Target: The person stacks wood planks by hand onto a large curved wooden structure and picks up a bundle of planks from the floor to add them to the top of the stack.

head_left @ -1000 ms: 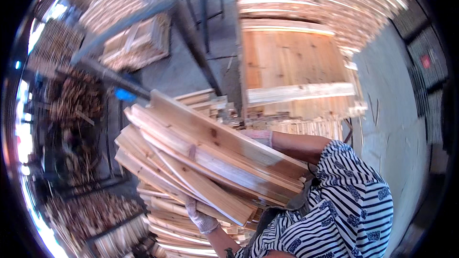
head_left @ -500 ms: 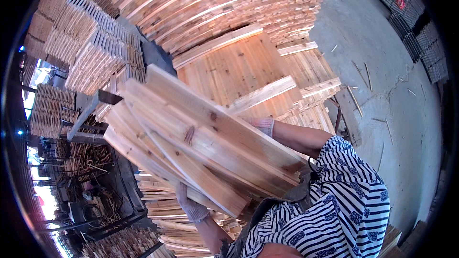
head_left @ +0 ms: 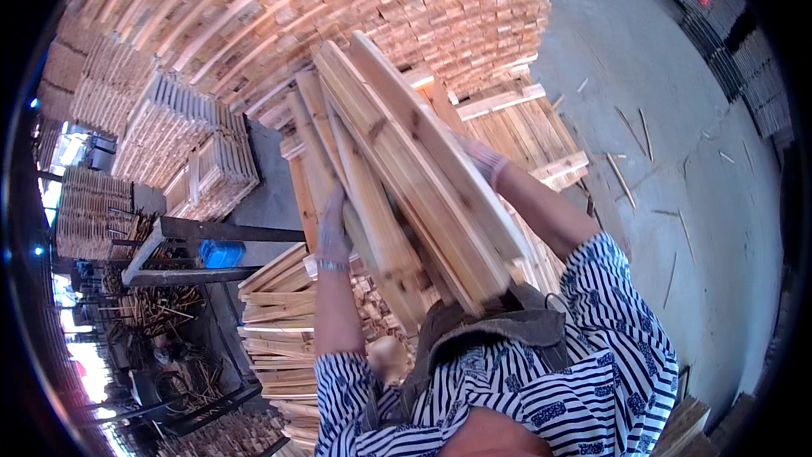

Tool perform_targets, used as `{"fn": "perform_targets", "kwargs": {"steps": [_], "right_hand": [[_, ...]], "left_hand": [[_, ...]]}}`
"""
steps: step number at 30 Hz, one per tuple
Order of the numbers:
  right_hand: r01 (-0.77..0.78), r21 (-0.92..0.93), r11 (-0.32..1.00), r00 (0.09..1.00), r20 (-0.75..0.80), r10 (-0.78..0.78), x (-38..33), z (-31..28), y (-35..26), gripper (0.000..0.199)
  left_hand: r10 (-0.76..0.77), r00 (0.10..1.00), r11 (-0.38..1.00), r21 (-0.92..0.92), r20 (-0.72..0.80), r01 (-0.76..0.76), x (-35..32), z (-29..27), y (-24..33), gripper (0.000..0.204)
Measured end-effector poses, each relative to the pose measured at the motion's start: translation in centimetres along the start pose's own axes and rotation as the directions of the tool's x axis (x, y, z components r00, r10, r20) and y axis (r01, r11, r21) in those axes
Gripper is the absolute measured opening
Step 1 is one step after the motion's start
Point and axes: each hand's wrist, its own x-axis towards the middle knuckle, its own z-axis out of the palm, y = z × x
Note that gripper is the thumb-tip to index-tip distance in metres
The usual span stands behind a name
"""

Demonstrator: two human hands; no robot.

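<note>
Both gloved hands clamp an armful of wooden boards [head_left: 406,178]: left hand [head_left: 332,233] flat underneath, right hand [head_left: 484,161] over the far side, bundle resting against chest.

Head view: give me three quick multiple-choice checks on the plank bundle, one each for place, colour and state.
1. Where does the plank bundle sit?
A. flat on the floor
B. in both hands against the chest
C. on the blue box

2. What colour is the box by the metal frame?
A. blue
B. red
C. green

3. What is the left hand doing?
A. hanging free
B. holding a hammer
C. pressed on the bundle's side

Key: 1 B, the right hand and left hand clasp it; 2 A, plainly blue; 3 C, gloved fingers lie on the wood.
</note>
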Motion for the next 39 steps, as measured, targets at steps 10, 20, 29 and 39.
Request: {"fn": "perform_targets", "kwargs": {"steps": [10,20,29,39], "right_hand": [[-0.387,-0.501,0.774,0.883,-0.444,0.154,3.5,-4.0,1.8,0.092],[-0.301,0.312,0.901,0.930,-0.113,0.350,3.7,-11.1,5.6,0.070],[-0.099,0.455,0.885,0.994,0.079,0.070,2.6,-10.0,1.6,0.087],[-0.060,-0.095,0.994,0.989,-0.139,0.047,4.0,-10.6,3.5,0.105]], "left_hand": [[0.380,0.905,0.427,0.904,-0.190,0.011,7.8,1.0,-6.1,0.074],[0.439,0.853,0.153,0.912,0.283,-0.381,4.6,16.5,2.8,0.087],[0.504,0.821,-0.212,0.960,0.267,-0.182,8.6,15.4,-0.7,0.087],[0.446,0.816,-0.271,0.924,0.368,-0.269,9.9,13.5,-1.7,0.083]]}}
